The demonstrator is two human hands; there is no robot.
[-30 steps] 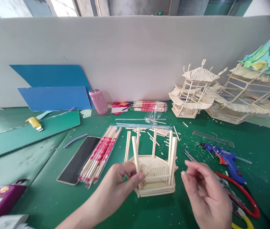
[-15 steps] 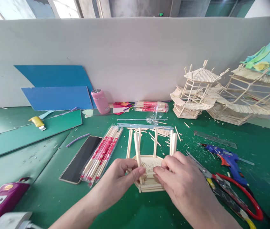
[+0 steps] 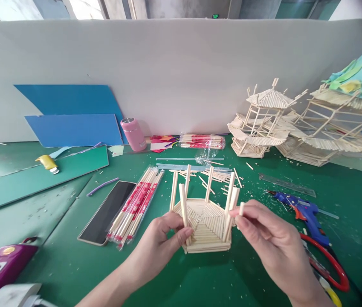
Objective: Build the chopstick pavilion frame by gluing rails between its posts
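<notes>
A six-sided base of pale wooden sticks (image 3: 208, 228) stands on the green table, with upright stick posts rising from its corners. My left hand (image 3: 160, 245) pinches the front-left post (image 3: 183, 202) low down, beside the base's edge. Just right of the front-right post (image 3: 232, 213), my right hand (image 3: 267, 241) holds a short wooden stick (image 3: 241, 209) upright between thumb and forefinger. Its fingertips are very close to that post; whether they touch it I cannot tell.
Packed chopsticks (image 3: 137, 202) and a phone (image 3: 107, 213) lie left. A blue glue gun (image 3: 302, 209), red-handled scissors (image 3: 337, 270) and a clear ruler (image 3: 286, 184) lie right. Loose sticks (image 3: 221, 176) are behind the base, stick pavilions (image 3: 257, 123) at back right, a pink bottle (image 3: 134, 134) at back left.
My right hand has moved right, from over the base to outside its right side, and a short stick now shows in its fingers. My left hand still grips the post.
</notes>
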